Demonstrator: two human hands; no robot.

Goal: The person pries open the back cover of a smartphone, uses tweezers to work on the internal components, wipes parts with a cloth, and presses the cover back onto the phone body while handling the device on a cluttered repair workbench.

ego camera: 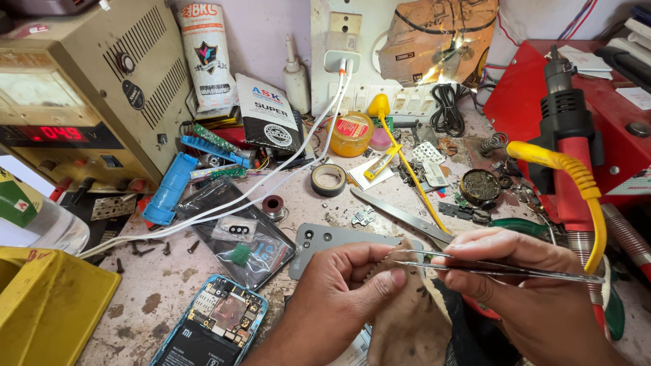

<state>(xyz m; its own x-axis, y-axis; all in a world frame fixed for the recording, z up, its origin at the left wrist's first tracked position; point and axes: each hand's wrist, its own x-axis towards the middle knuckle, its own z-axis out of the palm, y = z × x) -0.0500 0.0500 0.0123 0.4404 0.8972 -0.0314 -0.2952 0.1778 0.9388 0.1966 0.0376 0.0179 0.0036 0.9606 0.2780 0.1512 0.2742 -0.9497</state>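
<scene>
I'm looking down on a stained, dusty workbench (169, 285) crowded with clutter. Behind it a pale wall (264, 34) carries a white switchboard (352, 68) with a charger plugged in. A beige power supply (88, 102) sits at far left, a red case (610, 115) at right, a yellow bin (47, 305) in the near corner.

**Bright, even light over a crowded repair bench**

Strong, diffuse light fills the frame, leaving only soft, short shadows beneath the left hand (339, 298) and right hand (536, 291). Glare flares off the crumpled foil sheet (441, 37) on the wall and glints along the tweezers (502, 268). Wide-angle distortion bows the power supply (81, 102) at the left edge. Focus holds sharp throughout, with no motion blur.
</scene>
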